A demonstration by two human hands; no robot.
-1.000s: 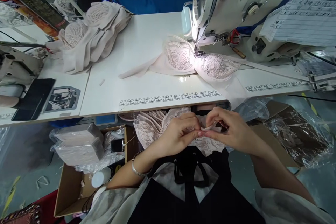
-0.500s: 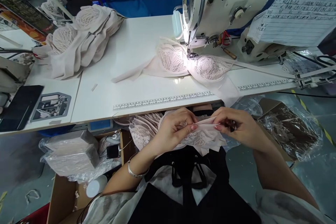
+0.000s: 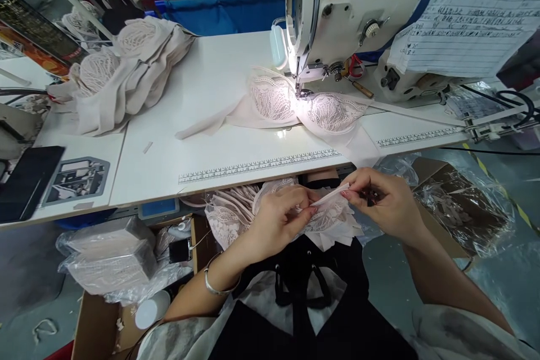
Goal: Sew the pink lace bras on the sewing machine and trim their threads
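Over my lap, my left hand (image 3: 283,218) and my right hand (image 3: 382,202) pinch a pale pink bra edge (image 3: 331,197) between them, drawn straight and slanting up to the right. Below it rests a pile of pale lace bra pieces (image 3: 232,211), partly hidden by my left hand and the table. A small dark tool, possibly thread snips, shows inside my right palm; its shape is mostly covered. On the table another lace bra (image 3: 329,112) lies beneath the lit needle of the sewing machine (image 3: 337,28), its left wing stretched across the white top.
Stacked bra pieces (image 3: 139,67) lie at the table's left, near a black phone (image 3: 29,183). A ruler strip (image 3: 257,166) runs along the front edge. Boxes with plastic (image 3: 468,208) stand at the right; a carton (image 3: 95,326) with wrapped packs is at lower left.
The held edge has gone from nearly level to slanted, with my right hand slightly higher and my left slightly lower. The view has shifted a little. The bra under the needle stays put.
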